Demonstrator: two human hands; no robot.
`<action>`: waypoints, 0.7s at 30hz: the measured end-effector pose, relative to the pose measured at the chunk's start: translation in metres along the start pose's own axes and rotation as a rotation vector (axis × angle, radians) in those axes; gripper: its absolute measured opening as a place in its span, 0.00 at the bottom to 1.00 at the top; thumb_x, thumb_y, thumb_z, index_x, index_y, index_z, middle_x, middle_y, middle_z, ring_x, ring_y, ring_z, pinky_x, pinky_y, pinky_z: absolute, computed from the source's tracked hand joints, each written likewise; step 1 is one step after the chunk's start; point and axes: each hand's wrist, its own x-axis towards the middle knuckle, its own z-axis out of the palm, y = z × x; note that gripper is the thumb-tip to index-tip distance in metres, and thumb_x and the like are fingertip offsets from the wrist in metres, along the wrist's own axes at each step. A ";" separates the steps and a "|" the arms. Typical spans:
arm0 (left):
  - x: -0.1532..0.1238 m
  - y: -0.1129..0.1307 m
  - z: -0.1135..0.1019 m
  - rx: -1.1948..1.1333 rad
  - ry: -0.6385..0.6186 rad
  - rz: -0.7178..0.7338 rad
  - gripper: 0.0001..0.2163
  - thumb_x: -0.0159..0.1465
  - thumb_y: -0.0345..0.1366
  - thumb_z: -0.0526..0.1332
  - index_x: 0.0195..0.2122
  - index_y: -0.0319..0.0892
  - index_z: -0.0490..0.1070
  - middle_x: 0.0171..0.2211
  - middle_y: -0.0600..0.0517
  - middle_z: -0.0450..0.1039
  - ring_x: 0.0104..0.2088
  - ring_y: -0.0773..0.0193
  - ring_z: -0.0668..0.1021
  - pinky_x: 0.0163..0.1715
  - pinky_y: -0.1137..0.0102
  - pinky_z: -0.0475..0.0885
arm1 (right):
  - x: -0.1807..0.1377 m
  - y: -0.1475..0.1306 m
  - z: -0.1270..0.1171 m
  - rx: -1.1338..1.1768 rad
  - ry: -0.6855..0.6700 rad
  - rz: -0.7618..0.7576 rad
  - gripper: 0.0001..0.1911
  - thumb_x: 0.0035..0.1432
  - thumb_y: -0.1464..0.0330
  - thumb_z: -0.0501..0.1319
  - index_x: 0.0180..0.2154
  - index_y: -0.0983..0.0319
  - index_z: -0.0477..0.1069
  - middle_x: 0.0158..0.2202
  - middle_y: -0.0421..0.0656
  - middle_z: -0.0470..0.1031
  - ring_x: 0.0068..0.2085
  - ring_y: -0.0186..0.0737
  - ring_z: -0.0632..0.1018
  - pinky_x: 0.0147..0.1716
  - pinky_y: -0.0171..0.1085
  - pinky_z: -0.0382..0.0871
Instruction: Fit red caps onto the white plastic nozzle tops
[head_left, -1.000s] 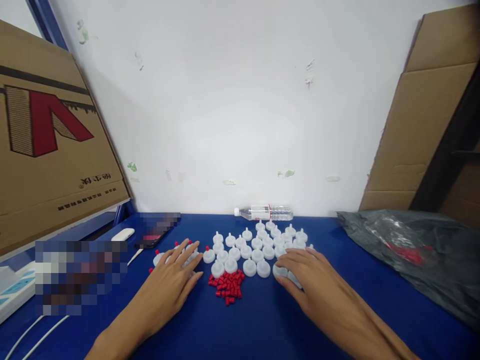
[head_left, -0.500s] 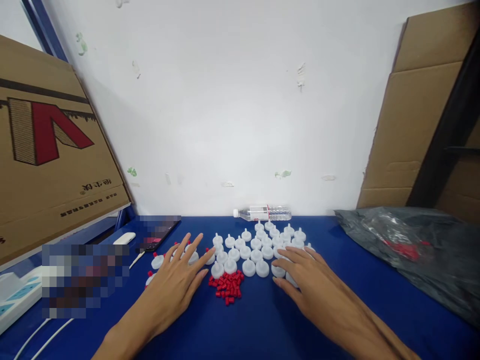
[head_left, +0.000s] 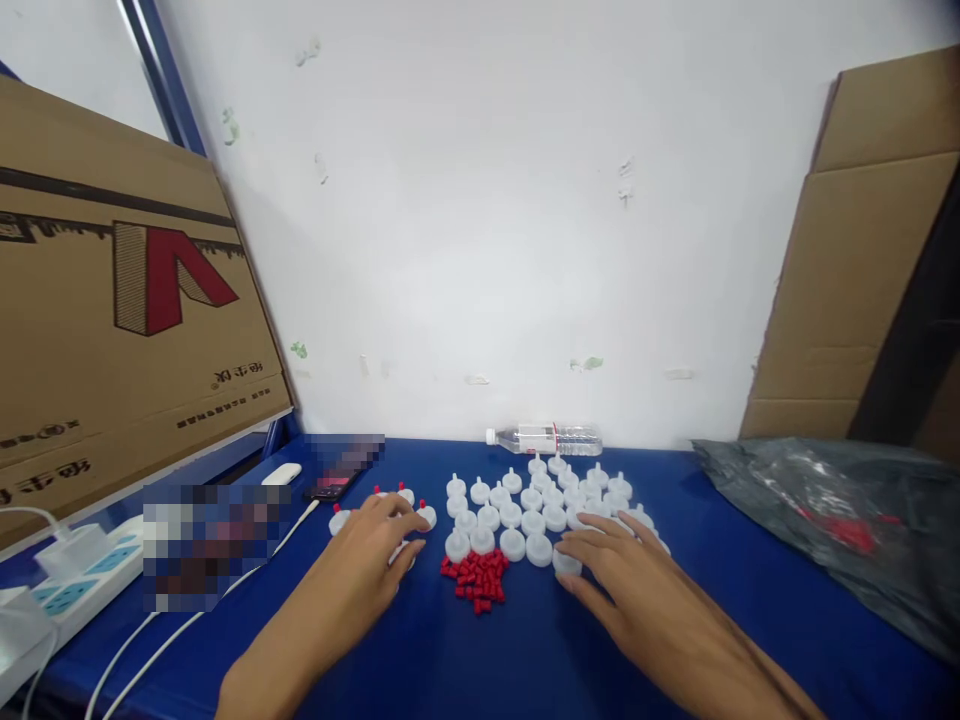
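Many white round nozzle caps (head_left: 512, 545), each with a thin upright spout, stand grouped on the blue table (head_left: 480, 670). A pile of small red caps (head_left: 480, 578) lies in front of them. My left hand (head_left: 367, 560) rests over a smaller group of white nozzle caps with red tips (head_left: 426, 515). Its fingers are bent, thumb apart, and it hides part of that group. At the right edge of the white group is my right hand (head_left: 630, 575), fingers apart and lightly curved, beside a white nozzle cap (head_left: 566, 562). Neither hand visibly grips anything.
A plastic bottle (head_left: 547, 439) lies along the wall. On the left are a phone (head_left: 337, 485), a white cable (head_left: 281, 540), a power strip (head_left: 97, 570) and a large cardboard box (head_left: 150, 380). Grey plastic sheeting (head_left: 787, 520) covers the right side.
The view has turned slightly left, so things appear shifted right. My left hand's fingers have gone from stretched and spread to bent over the red-tipped group. My right hand stays by the white caps.
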 end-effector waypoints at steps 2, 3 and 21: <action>-0.002 0.013 -0.004 -0.065 -0.047 -0.007 0.13 0.76 0.34 0.55 0.51 0.51 0.79 0.51 0.48 0.79 0.52 0.52 0.81 0.52 0.59 0.75 | 0.002 0.000 -0.005 0.006 -0.030 -0.011 0.11 0.72 0.70 0.62 0.51 0.55 0.80 0.51 0.44 0.83 0.63 0.56 0.77 0.66 0.68 0.65; -0.002 0.018 -0.004 -0.089 -0.072 -0.011 0.12 0.75 0.33 0.56 0.49 0.51 0.80 0.48 0.49 0.80 0.49 0.52 0.82 0.49 0.60 0.75 | 0.002 0.000 -0.008 0.009 -0.044 -0.013 0.11 0.72 0.70 0.61 0.51 0.54 0.80 0.51 0.43 0.83 0.63 0.56 0.77 0.65 0.68 0.66; -0.014 0.051 0.007 -0.208 -0.172 0.068 0.09 0.72 0.33 0.64 0.51 0.53 0.78 0.49 0.53 0.78 0.50 0.52 0.81 0.48 0.59 0.73 | 0.007 -0.011 -0.028 0.070 -0.273 0.128 0.17 0.60 0.74 0.73 0.51 0.55 0.81 0.48 0.45 0.81 0.56 0.57 0.79 0.63 0.65 0.67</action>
